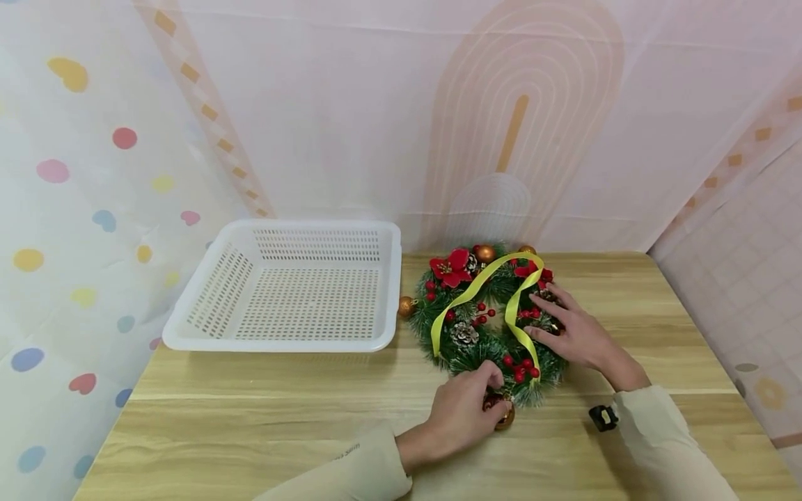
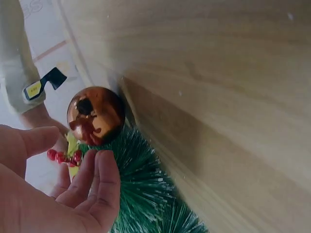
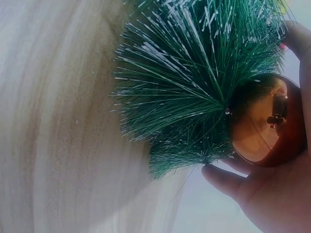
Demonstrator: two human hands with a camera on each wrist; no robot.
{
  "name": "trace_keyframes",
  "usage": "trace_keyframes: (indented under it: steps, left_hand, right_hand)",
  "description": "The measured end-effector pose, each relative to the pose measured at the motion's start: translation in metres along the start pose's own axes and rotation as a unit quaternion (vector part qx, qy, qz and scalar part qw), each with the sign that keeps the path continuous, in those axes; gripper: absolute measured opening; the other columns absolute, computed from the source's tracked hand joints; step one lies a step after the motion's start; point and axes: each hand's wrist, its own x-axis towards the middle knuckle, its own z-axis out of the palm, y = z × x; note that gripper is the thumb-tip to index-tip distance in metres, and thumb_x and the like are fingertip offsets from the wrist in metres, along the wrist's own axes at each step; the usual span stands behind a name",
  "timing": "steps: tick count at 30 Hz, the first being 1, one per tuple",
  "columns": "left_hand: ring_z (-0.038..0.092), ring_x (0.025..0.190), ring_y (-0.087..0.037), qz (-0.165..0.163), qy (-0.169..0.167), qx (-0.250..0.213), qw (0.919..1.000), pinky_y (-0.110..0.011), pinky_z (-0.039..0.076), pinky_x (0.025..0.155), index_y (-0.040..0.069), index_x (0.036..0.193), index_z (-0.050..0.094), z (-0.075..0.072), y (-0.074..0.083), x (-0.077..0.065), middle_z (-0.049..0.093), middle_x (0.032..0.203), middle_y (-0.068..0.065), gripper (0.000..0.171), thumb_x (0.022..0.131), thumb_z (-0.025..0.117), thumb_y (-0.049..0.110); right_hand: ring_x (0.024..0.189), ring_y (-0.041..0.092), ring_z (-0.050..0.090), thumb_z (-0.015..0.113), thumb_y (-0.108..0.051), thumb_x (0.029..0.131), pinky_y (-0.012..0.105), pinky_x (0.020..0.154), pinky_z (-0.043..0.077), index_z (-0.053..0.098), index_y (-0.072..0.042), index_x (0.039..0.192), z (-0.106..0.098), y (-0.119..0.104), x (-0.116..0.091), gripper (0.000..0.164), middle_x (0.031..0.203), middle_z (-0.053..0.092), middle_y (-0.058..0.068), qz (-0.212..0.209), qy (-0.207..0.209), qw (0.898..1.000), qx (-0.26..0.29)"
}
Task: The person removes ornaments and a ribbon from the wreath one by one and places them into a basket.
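Wreath (image 1: 479, 350) lies on surface (image 1: 301, 396); left hand (image 1: 462, 405), digits parted, empty, by bauble (image 1: 505, 419); right hand (image 1: 579, 337), fingers spread, touches wreath.

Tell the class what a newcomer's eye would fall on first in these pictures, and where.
The eye would likely land first on the wreath, on the table right of the basket in the head view. The yellow ribbon draped over it stands out next, then the copper ball at its near edge, beside the left hand.

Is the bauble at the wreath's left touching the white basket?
Cannot tell. The head view shows the bauble right beside the white basket, but no gap or contact shows plainly.
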Motion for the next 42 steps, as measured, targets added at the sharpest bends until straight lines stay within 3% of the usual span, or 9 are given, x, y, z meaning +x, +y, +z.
trace_keyframes:
  steps: [3,10,17,23,27,37,42]
  left_hand:
    - [0.063,0.082,-0.003,-0.007,-0.004,0.016,0.9998,-0.022,0.046,0.064,0.02,0.106,0.058,0.003,0.001,-0.001,0.071,0.101,0.007,0.026,0.089,0.074,0.03]
    - [0.065,0.085,-0.003,-0.023,-0.019,-0.006,0.9995,-0.025,0.048,0.067,0.021,0.107,0.057,0.008,-0.002,0.0,0.071,0.102,0.008,0.027,0.089,0.074,0.032]
    - [0.059,0.077,0.002,-0.005,-0.023,-0.061,0.9978,-0.017,0.046,0.068,0.018,0.1,0.057,0.009,-0.006,0.0,0.067,0.091,0.008,0.02,0.09,0.073,0.023]
    - [0.062,0.081,0.002,0.007,-0.036,-0.101,0.9942,-0.014,0.049,0.073,0.013,0.098,0.057,0.009,-0.004,0.001,0.069,0.092,0.003,0.015,0.091,0.071,0.014]
    - [0.065,0.083,-0.002,-0.007,-0.041,-0.094,0.9947,-0.015,0.05,0.073,0.015,0.096,0.054,0.013,-0.001,0.001,0.071,0.094,0.0,0.02,0.092,0.073,0.023]
    - [0.059,0.067,0.005,-0.019,0.001,-0.065,0.9977,-0.016,0.045,0.061,0.019,0.089,0.049,0.023,0.006,0.003,0.07,0.082,0.007,0.026,0.09,0.074,0.026]
    - [0.053,0.058,0.005,-0.069,-0.009,-0.091,0.9934,-0.019,0.041,0.054,0.018,0.091,0.046,0.025,0.009,0.006,0.067,0.078,0.008,0.032,0.088,0.075,0.031]
  right_hand:
    - [0.137,0.054,0.033,0.059,-0.046,0.097,0.068,0.098,0.038,0.042,-0.007,0.15,-0.001,0.0,0.0,0.068,0.161,0.018,0.025,0.001,0.0,1.0,-0.001]
    - [0.136,0.053,0.035,0.059,-0.046,0.097,0.067,0.098,0.039,0.041,-0.007,0.15,-0.001,-0.001,0.0,0.069,0.161,0.018,0.025,0.001,0.0,1.0,-0.007]
    - [0.134,0.054,0.038,0.058,-0.047,0.097,0.067,0.097,0.04,0.041,-0.007,0.15,-0.002,-0.001,-0.001,0.068,0.161,0.018,0.025,0.003,-0.002,1.0,-0.008]
    - [0.133,0.055,0.038,0.059,-0.045,0.097,0.068,0.096,0.04,0.042,-0.006,0.15,-0.003,-0.003,-0.002,0.068,0.16,0.018,0.025,0.005,0.0,1.0,-0.004]
    - [0.133,0.055,0.038,0.059,-0.045,0.097,0.068,0.096,0.04,0.043,-0.006,0.149,-0.004,-0.004,-0.002,0.067,0.16,0.019,0.025,0.003,0.002,1.0,-0.003]
    - [0.134,0.054,0.037,0.058,-0.046,0.097,0.068,0.097,0.039,0.043,-0.007,0.15,-0.004,-0.004,-0.002,0.067,0.161,0.018,0.024,0.008,-0.001,1.0,0.0]
    - [0.135,0.054,0.036,0.058,-0.046,0.097,0.068,0.097,0.039,0.043,-0.006,0.149,-0.004,-0.004,-0.002,0.067,0.16,0.019,0.025,0.006,0.002,1.0,-0.003]
